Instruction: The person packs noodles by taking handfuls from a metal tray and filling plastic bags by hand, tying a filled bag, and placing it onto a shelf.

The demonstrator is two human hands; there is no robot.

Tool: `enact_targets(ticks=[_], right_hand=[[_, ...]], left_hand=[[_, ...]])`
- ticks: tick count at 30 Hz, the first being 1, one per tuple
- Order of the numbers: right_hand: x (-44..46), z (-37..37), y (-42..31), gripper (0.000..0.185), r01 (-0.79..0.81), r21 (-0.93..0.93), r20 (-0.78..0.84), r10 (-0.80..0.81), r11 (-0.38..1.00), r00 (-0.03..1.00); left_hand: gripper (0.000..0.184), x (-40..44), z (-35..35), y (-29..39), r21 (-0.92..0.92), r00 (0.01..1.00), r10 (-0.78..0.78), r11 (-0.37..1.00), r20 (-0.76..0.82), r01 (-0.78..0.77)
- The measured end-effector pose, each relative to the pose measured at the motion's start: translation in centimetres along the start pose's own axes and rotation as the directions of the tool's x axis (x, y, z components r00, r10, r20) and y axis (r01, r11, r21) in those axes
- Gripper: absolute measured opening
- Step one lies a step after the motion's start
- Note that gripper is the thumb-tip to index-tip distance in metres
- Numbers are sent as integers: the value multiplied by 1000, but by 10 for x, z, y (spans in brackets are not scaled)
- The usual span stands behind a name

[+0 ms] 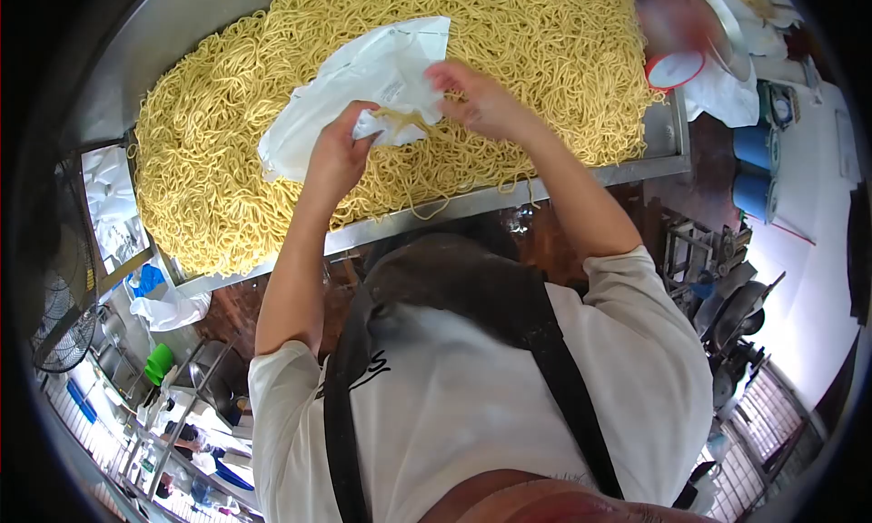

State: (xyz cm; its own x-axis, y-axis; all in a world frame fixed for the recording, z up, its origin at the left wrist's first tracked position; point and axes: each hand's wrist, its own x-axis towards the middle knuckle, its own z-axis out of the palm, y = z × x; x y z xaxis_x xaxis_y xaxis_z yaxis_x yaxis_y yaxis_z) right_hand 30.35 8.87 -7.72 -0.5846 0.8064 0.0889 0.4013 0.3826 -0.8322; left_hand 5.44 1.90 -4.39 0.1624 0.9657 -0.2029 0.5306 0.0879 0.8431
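A white plastic bag (350, 87) is held over a broad heap of yellow noodles (536, 33). My left hand (343, 146) is closed on the bag's near edge, thumb and fingers pinching the plastic. A few noodles (406, 122) show at the bag's edge, just right of that hand. At the bag's right side is my right hand (481, 103), fingers spread and slightly curled, with nothing visible in them. Whether its fingertips touch the plastic I cannot tell. The noodles lie in a large metal tray (668, 128), some strands hanging over its front rim.
To the right of the tray stand a red-rimmed round container (675, 69) and blue cylindrical containers (754, 148). On the left are a fan (64, 337), a white plastic bag (173, 311) and a green item (159, 363). Pans (740, 310) stand at the lower right.
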Motion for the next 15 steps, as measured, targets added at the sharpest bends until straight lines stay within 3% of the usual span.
enact_targets(ticks=[3, 4, 7, 8, 11, 12, 15], right_hand=[[-7, 54, -22, 41, 69, -12, 55, -68, 998, 996], [-9, 56, -33, 39, -140, 37, 124, 135, 989, 983], [-2, 48, -28, 31, -76, -26, 175, 79, 997, 981], [-1, 37, -42, 24, -97, 97, 109, 87, 991, 990], [6, 9, -54, 27, 81, -38, 259, -69, 996, 963], [10, 0, -60, 25, 37, -150, 374, 22, 988, 927], [19, -24, -72, 18, 343, 55, 117, -347, 938, 930]], left_hand=[[30, 0, 5, -4, -13, 997, 72, 997, -6, -73], [31, -1, 6, -7, -18, 995, 95, 995, -7, -95], [35, -11, -8, -6, -80, 1000, 6, 997, -1, -6], [37, -16, -9, -10, -78, 1000, 19, 997, 9, -18], [41, -25, -13, -16, -69, 999, 41, 997, 31, -39], [42, -29, -14, -14, -62, 999, 24, 998, 35, -22], [44, -41, -21, -27, -30, 999, 46, 998, -29, -46]])
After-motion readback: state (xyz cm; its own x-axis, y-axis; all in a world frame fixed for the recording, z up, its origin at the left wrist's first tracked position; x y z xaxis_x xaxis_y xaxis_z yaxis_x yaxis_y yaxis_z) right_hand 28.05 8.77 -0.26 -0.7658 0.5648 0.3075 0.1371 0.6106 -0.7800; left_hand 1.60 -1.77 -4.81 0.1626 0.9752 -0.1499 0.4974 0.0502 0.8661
